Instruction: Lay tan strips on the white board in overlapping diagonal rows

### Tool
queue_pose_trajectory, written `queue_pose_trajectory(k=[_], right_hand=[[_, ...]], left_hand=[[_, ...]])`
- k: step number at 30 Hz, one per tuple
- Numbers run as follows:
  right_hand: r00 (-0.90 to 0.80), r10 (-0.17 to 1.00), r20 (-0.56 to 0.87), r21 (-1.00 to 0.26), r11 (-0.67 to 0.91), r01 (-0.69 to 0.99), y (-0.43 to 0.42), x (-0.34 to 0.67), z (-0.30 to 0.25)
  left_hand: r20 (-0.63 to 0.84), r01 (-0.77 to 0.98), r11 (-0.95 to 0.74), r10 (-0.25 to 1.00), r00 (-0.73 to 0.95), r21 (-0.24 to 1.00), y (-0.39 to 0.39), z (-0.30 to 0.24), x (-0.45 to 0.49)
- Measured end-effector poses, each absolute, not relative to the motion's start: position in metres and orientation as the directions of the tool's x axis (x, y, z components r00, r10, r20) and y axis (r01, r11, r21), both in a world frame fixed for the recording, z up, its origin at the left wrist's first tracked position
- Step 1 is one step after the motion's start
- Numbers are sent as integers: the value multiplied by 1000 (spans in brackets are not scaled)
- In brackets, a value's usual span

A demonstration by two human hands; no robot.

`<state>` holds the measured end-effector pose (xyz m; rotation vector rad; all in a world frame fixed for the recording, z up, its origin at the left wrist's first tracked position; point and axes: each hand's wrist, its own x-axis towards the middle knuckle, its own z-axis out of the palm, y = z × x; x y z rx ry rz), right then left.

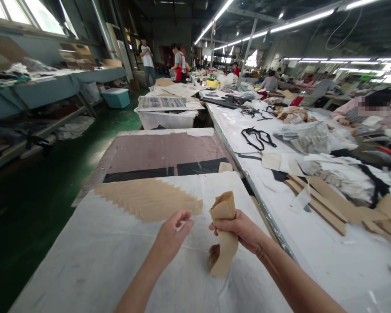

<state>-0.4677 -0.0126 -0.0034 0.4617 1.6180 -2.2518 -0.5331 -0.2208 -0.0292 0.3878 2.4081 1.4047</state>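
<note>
My right hand (241,228) is closed around a curled bundle of tan strips (224,206), whose lower end bends down toward the table. The strips look like paper or thin fabric; I cannot tell which. Left of it, my left hand (176,230) is raised with fingers bent and a gap between thumb and fingertips, nothing visible between them. Just beyond that hand, many similar tan pieces (146,200) lie overlapped in a fanned row on the white-covered table (94,256). The row's right end is closest to my left fingers.
Behind the row lie black strips (202,167) on a brown board (163,152). A metal table edge (263,204) runs along the right. Past it are cardboard strips (316,204), black straps (257,138) and fabric piles (342,174). Several people are farther off.
</note>
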Motion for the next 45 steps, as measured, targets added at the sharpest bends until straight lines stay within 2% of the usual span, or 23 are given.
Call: queue_pose_trajectory(k=[2,4,6,9,14,20,24,29,34,39,45], right_hand=[[-890,-34,-455,-846,-294,444,-13,-465,-2],[-895,-4,-447,-858,-282,430,-15,-463,-3],[-903,16,-430,-870,-276,409,-17,-462,-5],[-911,15,-413,-879,-268,394,-21,-460,-7],[-879,-119,-461,-852,-218,476,-21,-454,-12],[-794,-243,-557,-804,-84,589,0,-442,-23],[-790,-207,-577,-803,-31,595,10,-444,-31],[-818,-129,-560,-822,-36,569,2,-465,-45],[-811,-172,-560,-821,-21,571,-4,-488,-55],[-766,-198,-611,-790,95,605,3,-511,-60],[-823,-96,-560,-826,138,546,6,-531,-75]], left_hand=[[-207,-121,205,474,-856,971,-202,-17,-520],[-224,-208,91,524,-821,974,-187,-8,-512],[-222,-189,116,522,-824,975,-177,-6,-509],[-219,-135,218,431,-875,967,-171,-10,-512],[-214,-132,282,283,-935,950,-183,-18,-517],[-303,-294,84,131,-944,952,-225,-27,-525],[-384,-384,6,18,-923,923,-254,-41,-527],[-398,-402,72,-62,-915,913,-275,-62,-526],[-380,-396,170,-122,-917,902,-284,-77,-538],[-363,-394,283,-158,-918,874,-284,-92,-555],[-382,-426,376,-188,-905,823,-284,-105,-565]])
